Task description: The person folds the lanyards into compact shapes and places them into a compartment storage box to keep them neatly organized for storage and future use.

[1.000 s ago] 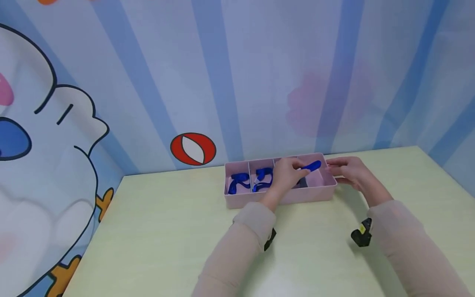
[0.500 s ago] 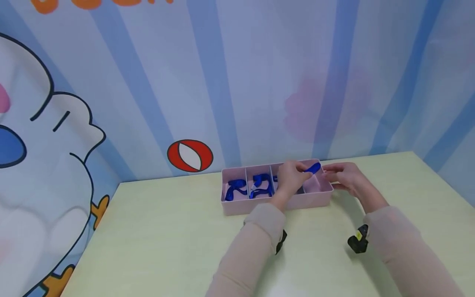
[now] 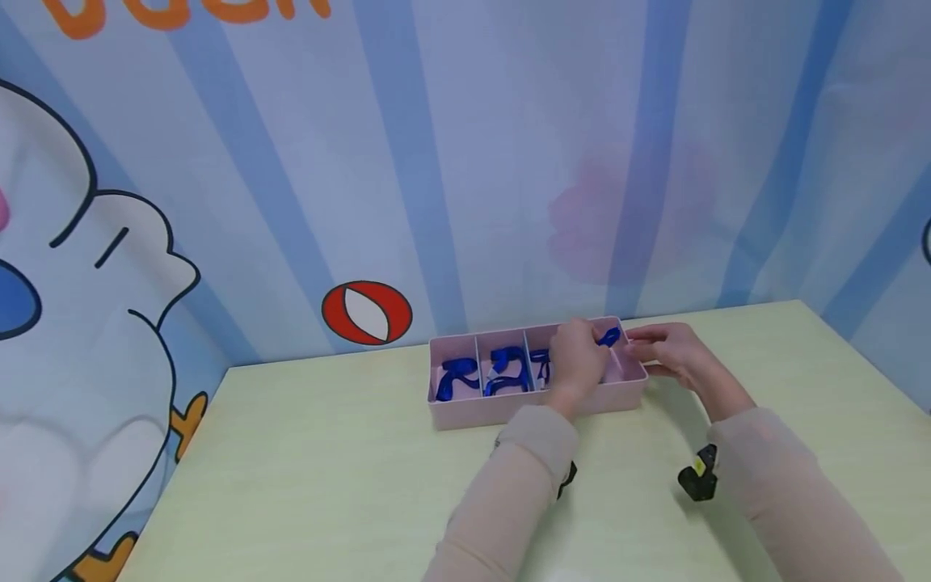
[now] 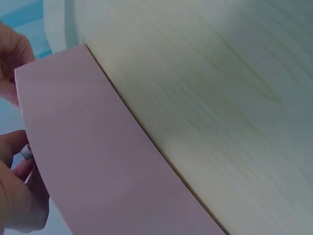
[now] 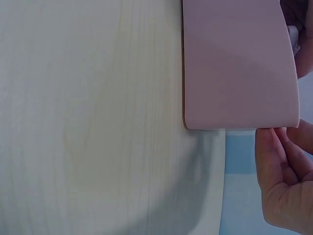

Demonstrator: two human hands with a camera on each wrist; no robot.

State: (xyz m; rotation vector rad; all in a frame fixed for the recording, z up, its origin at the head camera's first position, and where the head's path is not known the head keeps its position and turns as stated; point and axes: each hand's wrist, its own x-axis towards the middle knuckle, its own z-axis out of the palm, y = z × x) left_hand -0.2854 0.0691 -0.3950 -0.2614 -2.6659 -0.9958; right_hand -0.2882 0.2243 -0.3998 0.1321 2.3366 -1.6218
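A long pink divided box (image 3: 473, 415) stands at the back of the table. Its left compartments hold several blue cable-like bundles, among them one bundle (image 3: 458, 378) at the far left. My left hand (image 3: 577, 360) reaches over the box's right half and pinches a blue cable-like item (image 3: 609, 336) above the rightmost compartment. In the left wrist view, a pale tip (image 4: 26, 152) shows between the fingers beyond the wall. My right hand (image 3: 676, 352) touches the box's right end with fairly straight fingers, seen against the end wall in the right wrist view. The left hand hides part of the box.
The pale wood-grain table (image 3: 327, 469) runs to a wall sheet (image 3: 494, 162) with blue stripes and cartoon prints, close behind the box. A black wrist camera (image 3: 698, 474) hangs under the right sleeve.
My left hand has moved right and lowered the blue item towards the rightmost compartment, uncovering more of the third. The right hand stays at the box end. The head view has shifted slightly.
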